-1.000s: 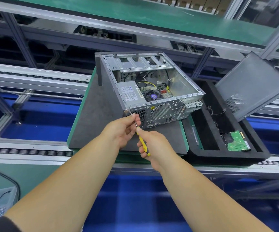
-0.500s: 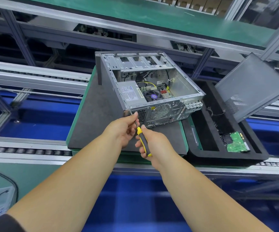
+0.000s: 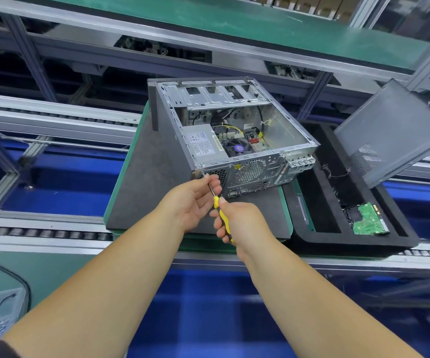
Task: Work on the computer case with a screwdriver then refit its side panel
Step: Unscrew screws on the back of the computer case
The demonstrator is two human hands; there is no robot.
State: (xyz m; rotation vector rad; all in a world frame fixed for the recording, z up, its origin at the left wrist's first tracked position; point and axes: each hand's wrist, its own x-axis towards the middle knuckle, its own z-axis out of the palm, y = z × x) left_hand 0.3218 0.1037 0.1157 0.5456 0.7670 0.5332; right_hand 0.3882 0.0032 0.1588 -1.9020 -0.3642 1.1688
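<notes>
An open computer case [image 3: 250,164] lies on its side on a dark foam mat [image 3: 144,192], its rear panel facing me and its inside showing. My right hand [image 3: 242,220] grips the yellow handle of a screwdriver [image 3: 219,210]. The metal shaft slants up to a screw at the case's lower left rear corner. My left hand [image 3: 196,200] pinches that shaft near the tip with thumb and fingers. The grey side panel [image 3: 389,130] leans upright at the right, off the case.
A black foam tray [image 3: 319,200] to the right of the case holds a green circuit board [image 3: 367,220] and thin wires. Roller conveyor rails [image 3: 41,233] run along the near edge. Aluminium frame rails and a green shelf stand behind. A grey pouch lies at the bottom left.
My right hand has shifted slightly up the screwdriver handle, showing more yellow. My left hand stays pinched on the shaft at the same corner screw.
</notes>
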